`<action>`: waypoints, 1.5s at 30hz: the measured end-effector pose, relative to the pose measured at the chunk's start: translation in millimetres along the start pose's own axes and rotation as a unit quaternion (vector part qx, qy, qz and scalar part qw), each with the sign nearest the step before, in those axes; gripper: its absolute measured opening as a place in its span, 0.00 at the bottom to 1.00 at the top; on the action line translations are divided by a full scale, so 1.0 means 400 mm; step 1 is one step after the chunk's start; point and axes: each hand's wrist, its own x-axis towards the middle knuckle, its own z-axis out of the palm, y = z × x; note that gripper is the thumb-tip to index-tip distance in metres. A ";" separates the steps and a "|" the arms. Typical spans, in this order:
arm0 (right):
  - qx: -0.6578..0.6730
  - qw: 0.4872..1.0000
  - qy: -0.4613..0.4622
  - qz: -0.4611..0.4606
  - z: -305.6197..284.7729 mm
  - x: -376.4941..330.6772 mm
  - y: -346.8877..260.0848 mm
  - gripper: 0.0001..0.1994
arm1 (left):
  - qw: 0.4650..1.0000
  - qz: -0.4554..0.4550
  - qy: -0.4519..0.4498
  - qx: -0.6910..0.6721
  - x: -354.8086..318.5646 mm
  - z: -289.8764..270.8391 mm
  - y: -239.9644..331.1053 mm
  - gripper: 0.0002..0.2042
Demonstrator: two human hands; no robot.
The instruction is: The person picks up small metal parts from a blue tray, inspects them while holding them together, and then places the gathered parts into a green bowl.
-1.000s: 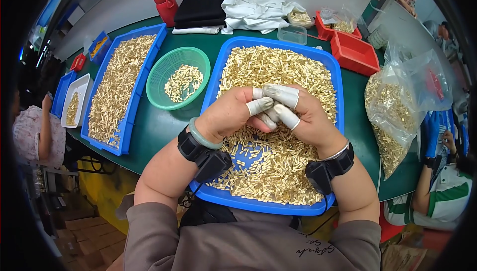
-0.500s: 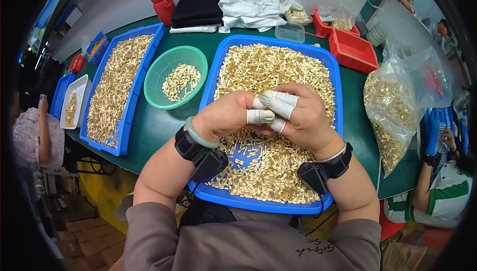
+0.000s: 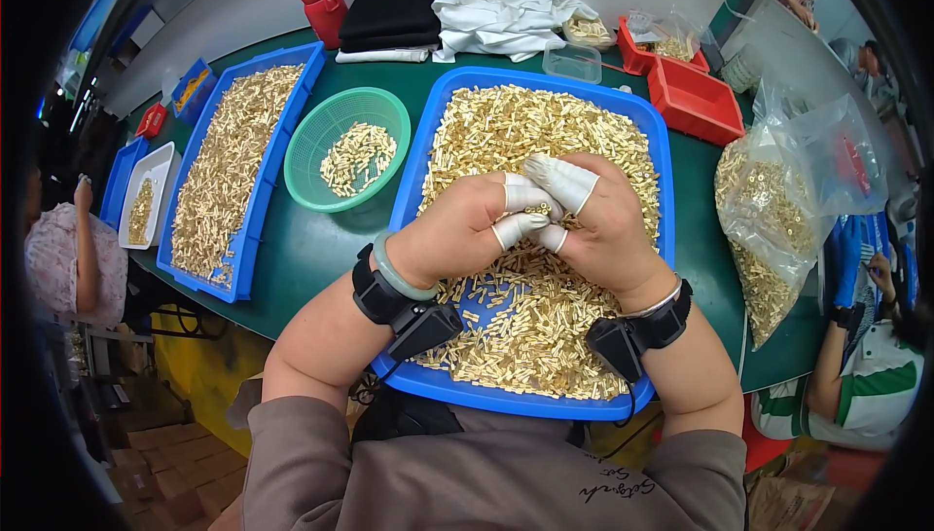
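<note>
Over a large blue tray point(image 3: 664, 229) filled with small brass cylindrical parts point(image 3: 535, 122), my two hands meet with white finger covers on several fingers. My left hand point(image 3: 457, 227) is closed, its covered thumb and fingers pinching a few brass pieces point(image 3: 540, 209) whose round ends show. Curled opposite it, my right hand point(image 3: 605, 224) has more brass bits showing between its fingers and palm; how many is hidden. The fingertips of both hands touch or nearly touch. Below them, a patch of the tray's blue bottom shows among the loose parts.
A green basket point(image 3: 302, 185) with some brass parts stands left, beside a long blue tray point(image 3: 243, 263) of them. At right lie a plastic bag of brass parts point(image 3: 769, 229) and red bins point(image 3: 693, 101). Cloths point(image 3: 496, 15) and a red flask point(image 3: 322, 10) line the back. Other people sit both sides.
My left hand has shifted slightly right and turned. The fingers of both hands have parted a little, so brass pieces now show between them.
</note>
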 end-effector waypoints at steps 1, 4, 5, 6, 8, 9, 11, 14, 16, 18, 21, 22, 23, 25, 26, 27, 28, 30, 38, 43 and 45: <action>-0.002 1.000 0.008 -0.002 0.001 0.000 -0.001 0.23 | 1.000 0.002 0.005 0.001 -0.001 0.000 0.001 0.06; -0.004 1.000 0.010 0.000 0.000 0.000 -0.004 0.23 | 1.000 0.001 0.011 -0.006 -0.004 0.002 -0.002 0.06; -0.006 1.000 0.011 0.001 0.000 0.000 -0.004 0.23 | 1.000 -0.003 0.011 -0.015 -0.005 0.003 -0.005 0.06; -0.006 1.000 0.011 0.001 0.000 0.000 -0.004 0.23 | 1.000 -0.006 0.011 -0.024 -0.005 0.003 -0.007 0.06; -0.006 1.000 0.011 0.000 0.000 0.000 -0.004 0.23 | 1.000 -0.010 0.009 -0.027 -0.006 0.002 -0.010 0.06; -0.006 1.000 0.011 -0.001 0.000 0.000 -0.004 0.23 | 0.999 -0.014 0.006 -0.031 -0.006 0.002 -0.011 0.06; -0.006 1.000 0.010 0.000 0.000 0.000 -0.006 0.22 | 0.999 -0.018 0.004 -0.035 -0.007 0.002 -0.012 0.06; -0.006 1.000 0.010 0.002 0.000 0.000 -0.006 0.22 | 0.998 -0.034 0.005 -0.052 -0.009 0.002 -0.013 0.06; -0.008 1.000 0.015 -0.002 0.002 -0.001 -0.005 0.22 | 0.998 -0.037 0.003 -0.052 -0.007 -0.001 -0.007 0.06; -0.009 1.000 0.017 -0.003 0.002 -0.001 -0.004 0.22 | 0.998 -0.044 -0.003 -0.051 -0.006 -0.004 -0.001 0.06; -0.008 1.000 0.017 -0.003 0.002 0.000 -0.005 0.22 | 0.999 -0.037 -0.007 -0.035 -0.007 -0.005 -0.004 0.06; -0.008 1.000 0.017 -0.003 0.001 0.000 -0.006 0.22 | 0.999 -0.034 -0.010 -0.027 -0.007 -0.005 -0.005 0.07; -0.010 1.000 0.016 -0.004 0.001 0.001 -0.006 0.22 | 0.999 -0.034 -0.010 -0.027 -0.008 -0.005 -0.005 0.07; -0.012 1.000 0.015 -0.005 0.001 0.001 -0.007 0.22 | 0.999 -0.030 -0.008 -0.030 -0.008 -0.004 -0.007 0.07; -0.012 1.000 0.014 -0.005 0.001 0.001 -0.008 0.22 | 0.999 -0.028 -0.007 -0.032 -0.008 -0.003 -0.008 0.07; -0.013 1.000 0.015 -0.006 0.000 0.002 -0.008 0.22 | 0.999 -0.028 -0.006 -0.032 -0.009 -0.001 -0.010 0.07; -0.014 1.000 0.015 -0.007 0.000 0.002 -0.009 0.22 | 0.998 -0.036 0.001 -0.049 -0.011 0.003 -0.013 0.07; -0.015 1.000 0.016 -0.008 -0.001 0.003 -0.012 0.22 | 0.995 -0.051 0.017 -0.083 -0.015 0.008 -0.018 0.06; -0.016 0.999 0.014 -0.049 -0.006 0.008 -0.012 0.22 | 0.953 -0.144 -0.032 -0.266 -0.018 0.000 -0.021 0.07; -0.009 0.997 0.008 -0.075 -0.008 0.007 -0.013 0.20 | 0.889 -0.213 -0.071 -0.400 -0.020 -0.010 -0.019 0.08; 0.017 0.998 0.022 -0.053 -0.011 0.004 -0.018 0.18 | 0.878 -0.232 -0.053 -0.415 -0.025 -0.012 -0.019 0.09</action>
